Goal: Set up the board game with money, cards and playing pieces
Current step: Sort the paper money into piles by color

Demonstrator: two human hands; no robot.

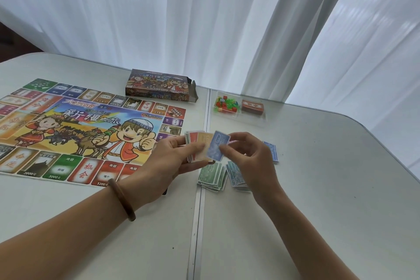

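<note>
Head-worn wide view, forward and down, near the table point(318, 188)

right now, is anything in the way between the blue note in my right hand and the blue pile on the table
Nothing visible blocks it. The blue note, pinched by the right hand, is just left of the blue pile; only the hand itself lies between. The left hand holds the stack further left.

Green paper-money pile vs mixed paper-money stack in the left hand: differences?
The green paper-money pile lies flat on the white table, single-coloured. The mixed paper-money stack is gripped by the left hand, red and orange showing, right hand pinching a blue note in front. Both fanned.
</note>
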